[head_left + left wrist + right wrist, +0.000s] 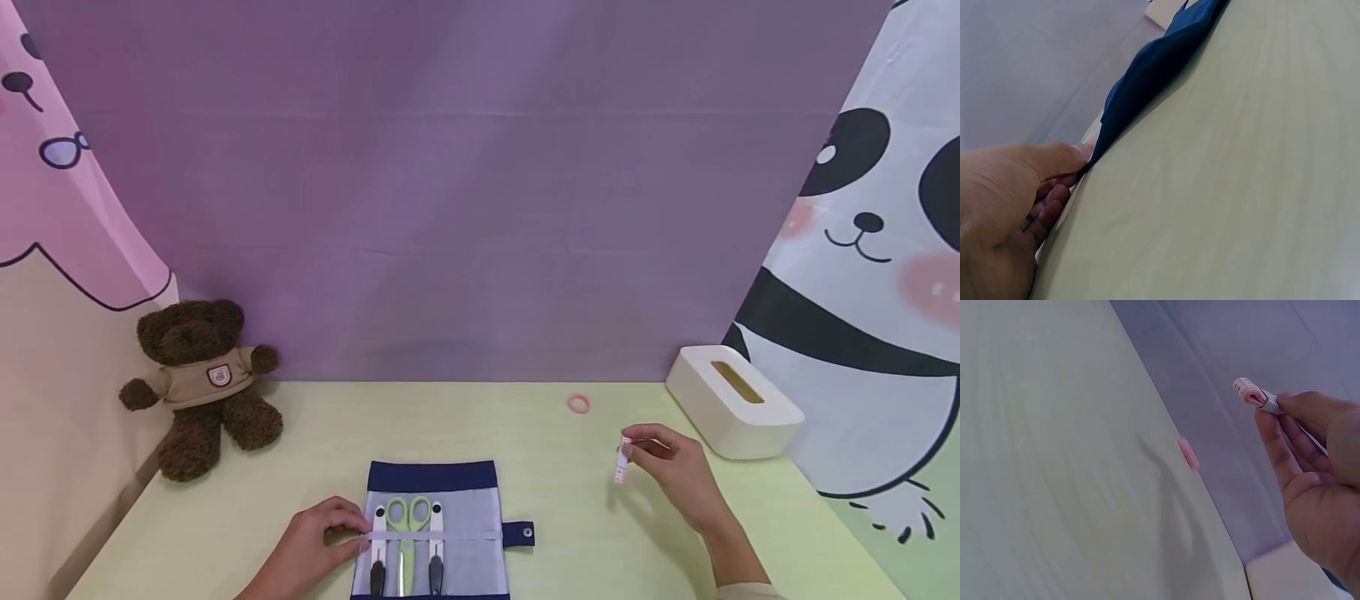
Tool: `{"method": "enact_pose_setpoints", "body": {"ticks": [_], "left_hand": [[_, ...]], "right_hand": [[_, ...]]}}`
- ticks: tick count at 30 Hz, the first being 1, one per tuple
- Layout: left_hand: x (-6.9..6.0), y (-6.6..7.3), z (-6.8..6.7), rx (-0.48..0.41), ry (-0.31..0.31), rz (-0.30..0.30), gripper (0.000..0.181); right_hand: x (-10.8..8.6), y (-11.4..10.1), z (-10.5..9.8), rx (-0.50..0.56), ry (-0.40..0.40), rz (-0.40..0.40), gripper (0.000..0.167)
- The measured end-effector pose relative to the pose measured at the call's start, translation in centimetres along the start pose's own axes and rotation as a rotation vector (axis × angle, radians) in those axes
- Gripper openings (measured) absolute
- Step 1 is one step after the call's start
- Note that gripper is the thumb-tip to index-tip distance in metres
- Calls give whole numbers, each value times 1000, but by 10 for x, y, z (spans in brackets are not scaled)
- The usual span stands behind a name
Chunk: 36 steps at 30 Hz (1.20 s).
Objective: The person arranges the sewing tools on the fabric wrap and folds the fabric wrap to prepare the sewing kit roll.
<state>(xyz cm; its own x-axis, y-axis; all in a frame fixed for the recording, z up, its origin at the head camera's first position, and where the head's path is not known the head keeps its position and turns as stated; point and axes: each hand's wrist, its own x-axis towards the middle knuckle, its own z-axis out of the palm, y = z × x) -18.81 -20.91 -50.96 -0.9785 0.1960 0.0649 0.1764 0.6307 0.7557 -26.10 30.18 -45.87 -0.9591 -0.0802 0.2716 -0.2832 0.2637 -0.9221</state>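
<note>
My left hand [318, 537] pinches the left edge of an unfolded fabric tool pouch [472, 508], grey inside with navy borders. In the left wrist view the thumb lies over the edge of the pouch [1141, 81]. Green-handled scissors [407, 527] lie in the pouch under a cross band, between two slim white tools with dark ends [378, 550]. Above the table on the right, my right hand [675, 471] holds a small rolled tape measure [622, 462] between thumb and fingertips. Printed markings and pink inner layers show on the tape measure [1252, 392] in the right wrist view.
A pink ring [578, 403] lies near the table's back edge. At the back right stands a white tissue box [735, 417]. A brown teddy bear [198, 385] sits at the left. The pouch's snap strap [517, 534] sticks out to its right.
</note>
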Motion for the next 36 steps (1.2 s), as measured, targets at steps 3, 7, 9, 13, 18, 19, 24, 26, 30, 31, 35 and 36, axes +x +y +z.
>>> {"method": "enact_pose_setpoints", "body": {"ticks": [3,7,9,13,18,19,24,26,30,31,35,36], "left_hand": [[0,5,0,-7,12,-59,10],[1,19,2,-73,83,-69,9],[3,28,6,-101,98,-23,7],[10,43,18,-121,17,103,9],[18,51,35,-99,-48,207,11],[20,52,38,-96,-47,220,11],[29,56,49,-46,-55,238,9],[31,58,53,-23,-60,235,7],[35,60,57,38,-62,231,6],[35,60,58,59,-62,231,6],[35,64,62,122,-73,213,6],[35,65,62,135,-75,208,6]], "right_hand": [[6,-1,28,40,-45,-3,27],[12,-5,65,69,-99,24,32],[14,-8,82,78,-126,32,31],[18,-17,112,107,-165,57,29],[19,-24,141,125,-232,41,30],[18,-26,146,123,-244,36,31],[15,-31,169,102,-285,47,28],[12,-32,178,97,-308,57,26],[8,-31,194,92,-354,60,23],[7,-30,196,89,-361,63,22],[3,-27,203,88,-367,75,21],[2,-26,204,90,-366,82,21]]}}
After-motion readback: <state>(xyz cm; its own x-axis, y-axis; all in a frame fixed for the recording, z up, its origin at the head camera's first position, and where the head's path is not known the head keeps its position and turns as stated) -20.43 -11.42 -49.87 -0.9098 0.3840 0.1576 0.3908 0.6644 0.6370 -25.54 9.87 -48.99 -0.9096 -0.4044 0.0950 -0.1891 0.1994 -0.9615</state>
